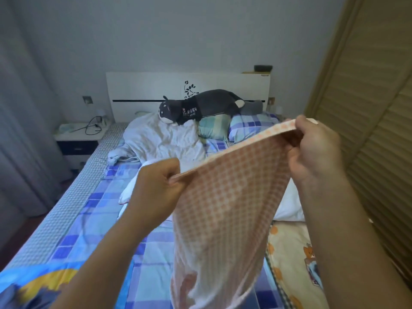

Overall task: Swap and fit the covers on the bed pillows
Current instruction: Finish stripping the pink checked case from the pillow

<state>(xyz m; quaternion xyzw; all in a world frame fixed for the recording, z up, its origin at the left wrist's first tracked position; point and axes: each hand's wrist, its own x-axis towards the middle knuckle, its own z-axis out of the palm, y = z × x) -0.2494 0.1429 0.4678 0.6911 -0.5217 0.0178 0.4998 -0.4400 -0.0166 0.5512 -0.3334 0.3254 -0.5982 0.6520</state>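
An orange-and-white checked pillow cover (223,208) hangs in the air in front of me over the bed. My left hand (158,184) pinches its upper edge at the left, and my right hand (316,148) grips the same edge higher up at the right, so the edge is stretched between them. A bare white pillow (289,204) lies on the bed behind the cover, mostly hidden by it. Two covered pillows lie near the headboard: a green checked pillow (213,128) and a blue checked pillow (249,126).
A grey plush cat (200,105) lies across the pillows by the white headboard (156,90). A crumpled white blanket (160,139) sits on the blue checked sheet (107,197). A nightstand (78,134) stands at the left, louvred wardrobe doors (367,108) at the right.
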